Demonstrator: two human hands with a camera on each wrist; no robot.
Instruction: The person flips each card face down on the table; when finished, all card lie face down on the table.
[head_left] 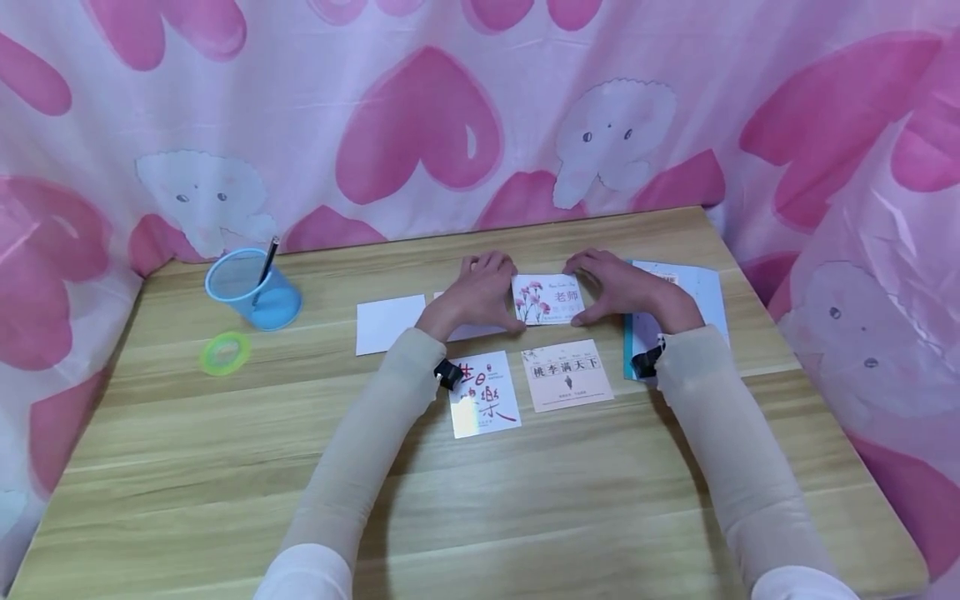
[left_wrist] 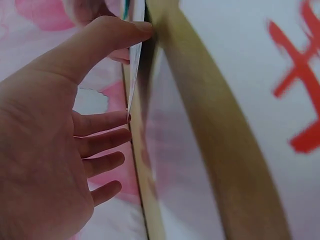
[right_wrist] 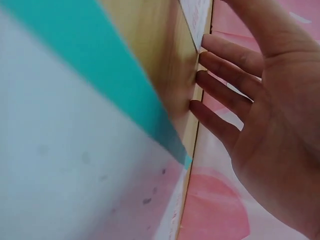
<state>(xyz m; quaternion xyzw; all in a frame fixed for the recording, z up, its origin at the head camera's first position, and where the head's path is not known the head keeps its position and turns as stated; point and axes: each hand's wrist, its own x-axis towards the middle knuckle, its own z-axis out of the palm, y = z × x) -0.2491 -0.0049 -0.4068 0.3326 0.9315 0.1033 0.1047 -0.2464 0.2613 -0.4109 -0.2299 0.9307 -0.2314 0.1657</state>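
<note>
Both hands hold a greeting card (head_left: 547, 300) printed with pink carnations and Chinese characters. My left hand (head_left: 482, 293) has its thumb at the near left corner and its fingertips at the far one. In the left wrist view, the card (left_wrist: 136, 65) shows nearly edge-on between thumb and index finger. On the opposite side, my right hand (head_left: 621, 290) spans the right edge, thumb near and index finger far. The right wrist view shows its other fingers (right_wrist: 225, 75) spread; its thumb tip is out of frame. Partly under the left hand lies a pale card (head_left: 476, 332).
Nearer lie a card with red lettering (head_left: 485, 396) and a pink-beige card (head_left: 567, 377). A blank white card (head_left: 390, 323) lies left. Beneath the right forearm is a pale blue booklet (head_left: 705, 292). A blue pen cup (head_left: 273, 307) and a green tape roll (head_left: 225, 353) stand far left.
</note>
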